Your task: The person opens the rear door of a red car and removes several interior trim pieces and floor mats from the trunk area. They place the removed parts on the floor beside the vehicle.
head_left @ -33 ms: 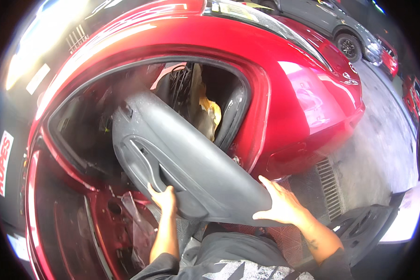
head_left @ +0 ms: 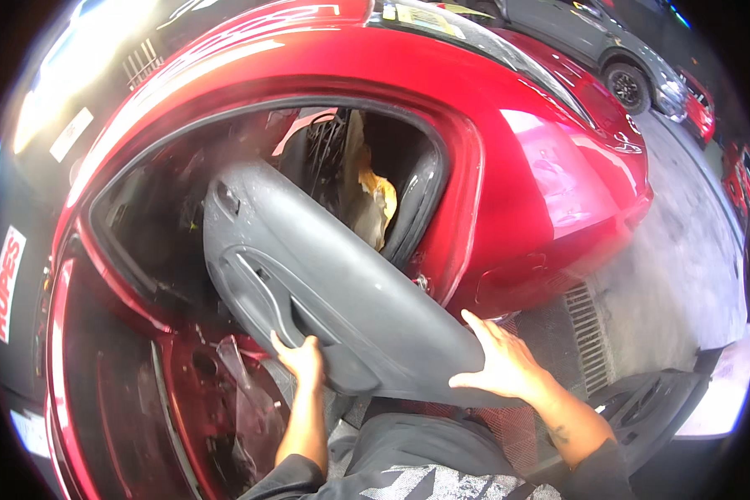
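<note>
As both hands (head_left: 300,360) (head_left: 500,362) hold it, the door panel (head_left: 333,283) looks grained grey.

Door panel (head_left: 333,283): tilted across the car's door opening (head_left: 183,183), before the seat (head_left: 408,208). Left hand (head_left: 302,360) at its lower edge; right hand (head_left: 500,362) at its right end. Floor grate (head_left: 590,333) right.

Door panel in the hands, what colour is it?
Dark grey. The door panel shows best in the head view, against the red car.

A grey car (head_left: 592,37) stands beyond a floor drain grate (head_left: 590,333).
</note>
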The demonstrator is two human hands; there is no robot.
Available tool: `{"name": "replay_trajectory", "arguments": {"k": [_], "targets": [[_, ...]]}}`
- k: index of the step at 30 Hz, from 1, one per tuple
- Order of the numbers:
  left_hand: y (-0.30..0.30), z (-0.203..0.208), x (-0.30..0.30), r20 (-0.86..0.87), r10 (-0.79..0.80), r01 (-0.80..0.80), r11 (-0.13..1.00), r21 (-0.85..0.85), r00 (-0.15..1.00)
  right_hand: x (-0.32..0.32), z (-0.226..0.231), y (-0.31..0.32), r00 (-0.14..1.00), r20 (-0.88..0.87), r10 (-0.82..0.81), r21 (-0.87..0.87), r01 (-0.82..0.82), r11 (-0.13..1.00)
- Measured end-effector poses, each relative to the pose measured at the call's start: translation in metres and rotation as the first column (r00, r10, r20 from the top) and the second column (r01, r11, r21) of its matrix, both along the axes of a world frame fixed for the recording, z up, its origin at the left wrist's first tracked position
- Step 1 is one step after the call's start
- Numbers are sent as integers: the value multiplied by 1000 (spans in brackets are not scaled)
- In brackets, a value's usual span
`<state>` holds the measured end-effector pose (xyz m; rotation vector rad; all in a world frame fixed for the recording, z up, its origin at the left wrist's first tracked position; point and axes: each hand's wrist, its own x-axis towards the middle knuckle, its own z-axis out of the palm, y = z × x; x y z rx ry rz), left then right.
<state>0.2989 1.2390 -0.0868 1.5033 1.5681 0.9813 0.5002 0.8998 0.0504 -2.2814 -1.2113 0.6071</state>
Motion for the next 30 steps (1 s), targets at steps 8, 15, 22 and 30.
{"name": "replay_trajectory", "arguments": {"k": [8, 15, 22, 30], "targets": [[-196, -76, -67, 86, 4, -10, 997, 75, 996, -40, 15, 51, 992, 24, 120, 91, -122, 988], [-265, -129, -119, 52, -50, 58, 983, -174, 997, -86, -10, 44, 974, -172, 147, -27, -154, 988], [-301, -213, -161, 356, 112, 249, 523, -815, 928, -164, -61, -36, 965, -206, 161, -63, -178, 982], [-312, -301, -233, 480, -180, 491, 16, -871, 858, -241, -134, -114, 948, -317, 15, -261, -102, 960]]}}
